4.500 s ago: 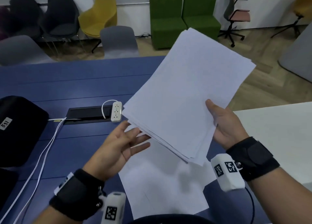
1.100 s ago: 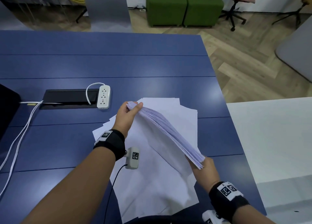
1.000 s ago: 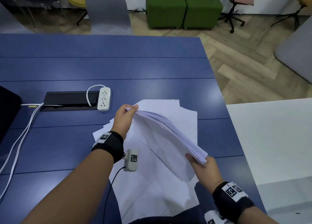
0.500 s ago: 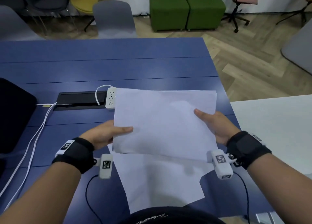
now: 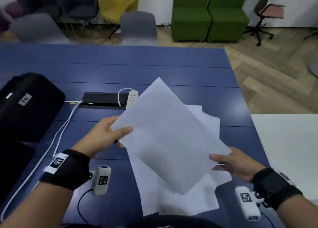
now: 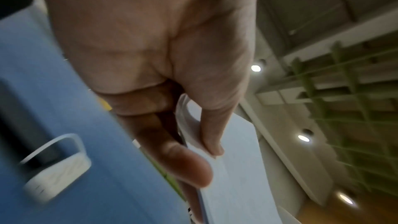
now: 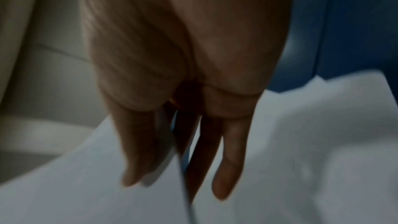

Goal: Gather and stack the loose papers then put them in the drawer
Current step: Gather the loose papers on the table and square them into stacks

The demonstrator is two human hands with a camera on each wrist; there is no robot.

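The left hand (image 5: 103, 138) and right hand (image 5: 235, 166) each pinch an opposite edge of the paper stack (image 5: 168, 135), thumbs on top and fingers (image 6: 187, 164) curled beneath, holding it tilted above the blue table (image 5: 154, 64) at centre frame. With so light a pinch the bundle could fan out and spill sheets. I count one held stack, several loose sheets (image 5: 180, 202) lying overlapped under it, too overlapped to number, one power strip (image 5: 132, 98), and no drawer in view.

White papers (image 5: 165, 133) — blue table (image 5: 120, 64); black case (image 5: 25, 107); white power strip (image 5: 132, 98).
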